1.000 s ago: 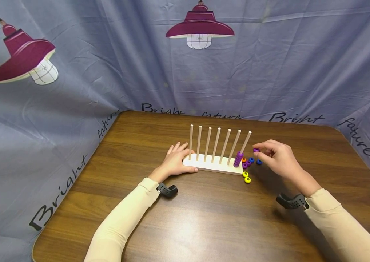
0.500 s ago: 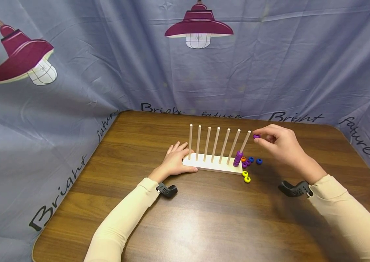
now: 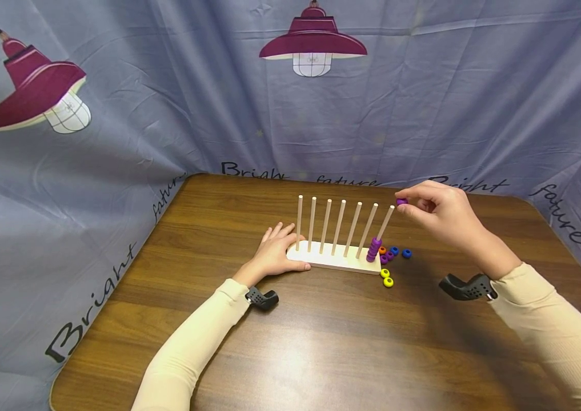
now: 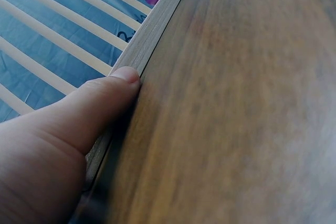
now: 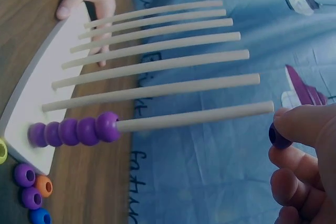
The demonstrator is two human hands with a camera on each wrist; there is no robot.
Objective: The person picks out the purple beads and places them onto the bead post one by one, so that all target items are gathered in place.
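A pale wooden bead rack (image 3: 339,261) with a row of several upright pegs stands on the table. My left hand (image 3: 272,254) holds its left end, thumb along the front edge and fingers spread behind. Several purple beads (image 5: 86,131) are stacked low on the rightmost peg (image 5: 199,117). My right hand (image 3: 444,214) pinches another purple bead (image 5: 278,137) between thumb and index finger. That bead is right at the tip of the rightmost peg in the right wrist view, just off its end; its hole is partly hidden by the thumb.
By the rack's right end lie loose beads: two yellow beads (image 3: 387,278) in front, an orange bead (image 3: 382,250), two purple beads (image 5: 29,186) and two blue beads (image 3: 407,253). The brown wooden table (image 3: 290,354) ends at a blue printed curtain (image 3: 208,103) behind and at the sides.
My right hand has lifted the purple bead from beside the loose beads up to the height of the rightmost peg's tip. The left hand and rack have stayed in place.
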